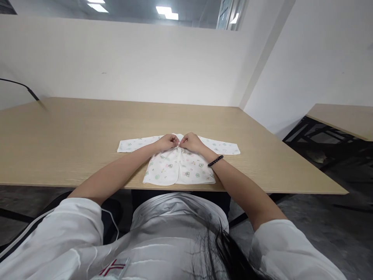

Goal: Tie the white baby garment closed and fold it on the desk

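A small white baby shirt [164, 169] with a coloured print lies spread on the table, front up, its sleeves stretched out to both sides. Its front opening runs down the middle, and the lower hem lies close to the table's near edge. At the upper part of that opening, my left hand [168, 142] is closed in a pinch on the shirt's front edge. My right hand [190, 142] pinches the facing edge, its fingertips nearly touching the left ones. Whatever fastener may be between the fingertips is too small to make out.
The light wooden table [87, 128] reaches back to a white wall [131, 62]. A thin black cable [33, 94] ends over the table's far left corner. Another table [344, 118] with a dark frame stands at the right.
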`<state>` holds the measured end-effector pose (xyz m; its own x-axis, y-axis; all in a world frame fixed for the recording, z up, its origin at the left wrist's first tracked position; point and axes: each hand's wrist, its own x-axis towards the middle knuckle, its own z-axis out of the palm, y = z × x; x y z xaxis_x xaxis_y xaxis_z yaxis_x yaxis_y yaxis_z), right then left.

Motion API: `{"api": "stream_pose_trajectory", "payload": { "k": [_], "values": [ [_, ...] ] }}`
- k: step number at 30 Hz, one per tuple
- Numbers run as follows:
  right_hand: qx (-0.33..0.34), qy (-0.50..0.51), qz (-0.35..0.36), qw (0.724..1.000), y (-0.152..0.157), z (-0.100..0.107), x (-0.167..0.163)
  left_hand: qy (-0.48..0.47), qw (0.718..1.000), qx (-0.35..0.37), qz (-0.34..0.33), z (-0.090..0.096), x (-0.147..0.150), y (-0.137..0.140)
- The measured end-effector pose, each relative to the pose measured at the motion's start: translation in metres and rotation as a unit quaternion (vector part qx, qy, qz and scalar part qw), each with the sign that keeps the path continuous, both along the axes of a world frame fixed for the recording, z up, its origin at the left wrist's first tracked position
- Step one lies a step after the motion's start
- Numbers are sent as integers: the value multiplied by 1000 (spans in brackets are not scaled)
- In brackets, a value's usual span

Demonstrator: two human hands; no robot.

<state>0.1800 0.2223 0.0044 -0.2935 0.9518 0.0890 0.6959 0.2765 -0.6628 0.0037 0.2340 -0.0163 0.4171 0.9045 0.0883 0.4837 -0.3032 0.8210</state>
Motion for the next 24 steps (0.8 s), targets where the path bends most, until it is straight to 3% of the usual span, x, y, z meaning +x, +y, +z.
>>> {"api": "stream_pose_trajectory", "payload": {
  "k": [13,24],
  "values": [
    [-109,60,33,992,6,10,14,72,995,17,67,1,1,4],
    [-82,59,58,993,10,4,11,92,993,48,53,2,-2,0]
  ]
}}
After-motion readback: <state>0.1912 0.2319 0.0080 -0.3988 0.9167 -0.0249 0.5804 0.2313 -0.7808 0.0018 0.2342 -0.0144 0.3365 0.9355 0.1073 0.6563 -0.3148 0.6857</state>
